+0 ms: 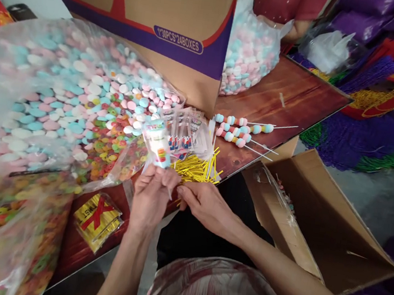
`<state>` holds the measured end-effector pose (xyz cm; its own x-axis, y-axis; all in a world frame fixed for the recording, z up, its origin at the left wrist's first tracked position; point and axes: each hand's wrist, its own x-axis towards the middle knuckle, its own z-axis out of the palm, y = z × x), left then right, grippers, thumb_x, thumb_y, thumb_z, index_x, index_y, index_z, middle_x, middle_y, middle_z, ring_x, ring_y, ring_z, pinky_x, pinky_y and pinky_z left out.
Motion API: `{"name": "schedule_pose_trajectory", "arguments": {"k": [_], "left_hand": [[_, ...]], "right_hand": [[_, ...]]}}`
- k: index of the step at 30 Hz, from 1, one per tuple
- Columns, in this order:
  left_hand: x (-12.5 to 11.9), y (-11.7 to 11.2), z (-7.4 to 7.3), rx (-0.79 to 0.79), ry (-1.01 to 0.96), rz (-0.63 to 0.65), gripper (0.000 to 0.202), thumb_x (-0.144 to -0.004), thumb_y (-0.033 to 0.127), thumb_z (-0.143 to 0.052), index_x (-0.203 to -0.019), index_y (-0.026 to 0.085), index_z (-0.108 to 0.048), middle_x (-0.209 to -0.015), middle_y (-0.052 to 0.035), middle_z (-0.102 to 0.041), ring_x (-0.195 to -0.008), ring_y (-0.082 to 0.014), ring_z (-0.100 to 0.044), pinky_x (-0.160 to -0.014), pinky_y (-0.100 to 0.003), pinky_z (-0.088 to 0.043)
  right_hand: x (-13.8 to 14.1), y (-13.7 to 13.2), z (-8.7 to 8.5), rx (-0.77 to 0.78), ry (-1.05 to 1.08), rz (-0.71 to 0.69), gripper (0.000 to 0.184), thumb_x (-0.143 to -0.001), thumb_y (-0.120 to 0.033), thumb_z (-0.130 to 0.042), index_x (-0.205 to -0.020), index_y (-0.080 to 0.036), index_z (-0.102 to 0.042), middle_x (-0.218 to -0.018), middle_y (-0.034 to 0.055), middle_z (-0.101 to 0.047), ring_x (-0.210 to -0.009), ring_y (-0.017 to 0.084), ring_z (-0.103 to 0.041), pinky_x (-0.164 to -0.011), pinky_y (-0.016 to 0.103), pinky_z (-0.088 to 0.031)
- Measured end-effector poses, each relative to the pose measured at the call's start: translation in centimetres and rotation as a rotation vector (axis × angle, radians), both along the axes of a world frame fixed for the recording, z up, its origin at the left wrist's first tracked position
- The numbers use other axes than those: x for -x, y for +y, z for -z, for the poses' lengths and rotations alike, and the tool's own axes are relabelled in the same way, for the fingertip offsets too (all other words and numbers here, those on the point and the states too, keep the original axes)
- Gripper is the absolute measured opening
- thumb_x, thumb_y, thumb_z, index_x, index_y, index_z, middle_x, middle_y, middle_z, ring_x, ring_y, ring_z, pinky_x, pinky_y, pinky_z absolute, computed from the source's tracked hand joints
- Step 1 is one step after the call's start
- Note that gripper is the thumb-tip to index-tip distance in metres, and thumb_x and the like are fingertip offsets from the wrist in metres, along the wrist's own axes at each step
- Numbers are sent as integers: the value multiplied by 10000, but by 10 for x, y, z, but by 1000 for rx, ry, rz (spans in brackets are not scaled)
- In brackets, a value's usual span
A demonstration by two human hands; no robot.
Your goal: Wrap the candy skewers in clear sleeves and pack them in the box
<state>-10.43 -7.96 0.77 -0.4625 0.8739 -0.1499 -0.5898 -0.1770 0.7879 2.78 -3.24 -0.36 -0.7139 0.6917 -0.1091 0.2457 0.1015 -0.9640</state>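
My left hand is closed round the gathered neck of a small clear printed bag, with candy inside it standing above the fist. Beside it, my right hand is pinched shut close to the bag's neck; a gold sliver at its fingertips looks like a twist tie. Just beyond the hands lies a pile of gold twist ties. Behind that pile are several flat printed bags. Candy skewers of pink, blue and white pieces on white sticks lie to the right, on the table.
A large clear bag of marshmallows and gummy rings fills the left side. A packet of twist ties lies near the edge. Tall carton behind; open carton at right. Across the table, a person stands behind another marshmallow bag.
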Motion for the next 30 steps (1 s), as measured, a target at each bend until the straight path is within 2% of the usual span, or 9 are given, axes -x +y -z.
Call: {"name": "schedule_pose_trajectory", "arguments": {"k": [2, 5, 10, 15, 21, 25, 27, 29, 30], "left_hand": [[14, -6, 0, 14, 2, -85, 320, -721, 227, -829, -660, 167, -521, -590, 58, -370, -518, -49, -356, -544, -195, -435], [26, -10, 5, 61, -24, -95, 355, -732, 209, -817, -659, 169, -472, -579, 69, -351, -485, -35, -292, -479, -167, -356], [26, -6, 12, 101, -155, -66, 365, -710, 168, -828, -700, 176, -463, -590, 68, -388, -492, -31, -326, -471, -144, -331], [33, -2, 10, 22, -164, -67, 370, -667, 188, -862, -699, 169, -494, -597, 66, -421, -483, -21, -318, -468, -138, -331], [30, 3, 9, 47, 20, -57, 336, -705, 289, -834, -742, 183, -517, -611, 46, -489, -482, -36, -343, -453, -148, -275], [24, 10, 10, 114, 28, -96, 341, -720, 288, -802, -733, 173, -481, -608, 49, -499, -440, -9, -247, -423, -142, -180], [19, 13, 11, 159, 40, -116, 290, -735, 273, -769, -771, 175, -498, -599, 48, -506, -434, -11, -259, -422, -141, -173], [12, 17, 12, 190, 55, -135, 245, -751, 251, -732, -835, 189, -510, -598, 47, -521, -436, -20, -287, -428, -139, -179], [8, 18, 12, 194, 61, -145, 239, -756, 244, -718, -859, 197, -508, -600, 50, -526, -436, -22, -291, -429, -139, -178]], "right_hand": [[-4, 7, 3, -358, -201, 45, 304, -956, -264, -502, -685, -175, -609, -644, 1, -603, -588, 110, -496, -560, 241, -278], [-4, 22, 5, -637, -371, 118, 200, -960, -203, -515, -851, -191, -682, -845, 36, -661, -719, 138, -551, -576, 252, -273], [13, 33, 11, -825, -452, 10, 200, -973, -181, -510, -1016, -236, -697, -999, 55, -652, -890, 181, -575, -585, 268, -291], [29, 34, 22, -955, -545, -33, 219, -983, -150, -443, -988, -208, -655, -1010, 83, -628, -888, 218, -556, -550, 310, -249], [33, 40, 30, -907, -526, -24, 239, -935, -46, -357, -991, -142, -569, -977, 124, -582, -771, 208, -511, -544, 317, -262], [34, 46, 31, -797, -185, 85, 179, -956, -114, -355, -920, -181, -516, -920, 83, -560, -755, 187, -498, -587, 296, -335], [36, 48, 25, -622, 89, 173, 107, -957, -167, -409, -914, -205, -499, -855, 33, -539, -737, 163, -513, -628, 286, -395], [38, 49, 16, -320, 363, 260, 26, -934, -222, -502, -959, -227, -509, -824, -8, -536, -689, 131, -543, -608, 263, -435], [39, 48, 11, -145, 474, 297, 78, -910, -246, -560, -977, -236, -524, -818, -21, -549, -659, 118, -559, -576, 247, -445]]}}
